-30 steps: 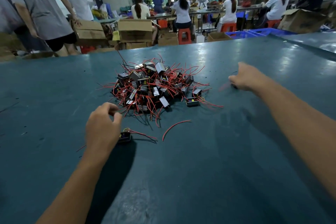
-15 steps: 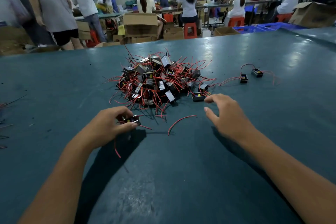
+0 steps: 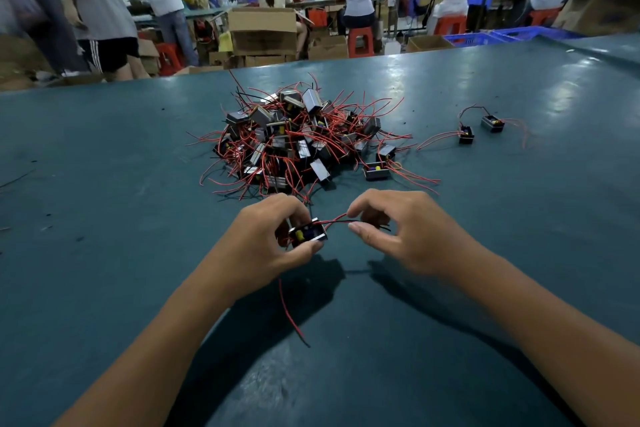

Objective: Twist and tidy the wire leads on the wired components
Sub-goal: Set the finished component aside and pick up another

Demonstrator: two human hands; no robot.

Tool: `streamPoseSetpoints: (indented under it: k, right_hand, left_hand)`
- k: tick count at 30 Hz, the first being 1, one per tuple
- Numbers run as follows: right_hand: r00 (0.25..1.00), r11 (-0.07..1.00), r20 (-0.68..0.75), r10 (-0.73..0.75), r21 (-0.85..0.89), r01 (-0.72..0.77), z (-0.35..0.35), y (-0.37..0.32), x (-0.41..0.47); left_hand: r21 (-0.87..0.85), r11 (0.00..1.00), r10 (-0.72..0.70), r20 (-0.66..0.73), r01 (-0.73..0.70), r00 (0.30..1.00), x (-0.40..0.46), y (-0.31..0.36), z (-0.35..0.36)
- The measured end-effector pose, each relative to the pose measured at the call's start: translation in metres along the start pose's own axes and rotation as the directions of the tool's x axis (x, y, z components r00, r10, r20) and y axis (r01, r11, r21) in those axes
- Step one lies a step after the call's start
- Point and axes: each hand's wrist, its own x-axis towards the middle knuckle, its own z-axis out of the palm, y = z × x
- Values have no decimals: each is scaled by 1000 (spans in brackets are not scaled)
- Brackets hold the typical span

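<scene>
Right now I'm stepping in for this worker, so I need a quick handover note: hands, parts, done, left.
Left hand grips one component. Right hand pinches its red and black leads; another red lead hangs loose below. Two components lie apart at the right of the table, apparently finished. The big pile behind the hands remains tangled and to do.

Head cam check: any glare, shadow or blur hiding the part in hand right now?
Head view: the small black wired component in the left hand is sharp; the right hand pinches its red lead. Overhead light puts glare patches on the teal tabletop far off; arm shadows fall below the hands; the background workers are soft; edges bow.
</scene>
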Motion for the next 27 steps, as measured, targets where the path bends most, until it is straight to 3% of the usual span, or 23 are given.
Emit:
streamPoseSetpoints:
  k: [5,11,17,23,27]
  right_hand:
    - [997,997,71,36,73,-41,2,-4,-1]
    - [956,923,227,186,294,-249,6,-5,3]
    - [912,839,300,279,387,-384,4,-5,3]
    - [794,809,518,319,287,-513,0,-2,-1]
    - [752,802,558,351,236,-549,-3,0,-1]
  left_hand:
    - [20,1000,7,70,-9,998,-2,4,2]
    - [73,996,46,116,-54,992,-3,11,8]
    - [88,994,44,175,-60,984,-3,16,8]
    - [60,997,16,414,-45,910,-3,10,3]
    - [45,999,-16,458,-5,889,-3,4,0]
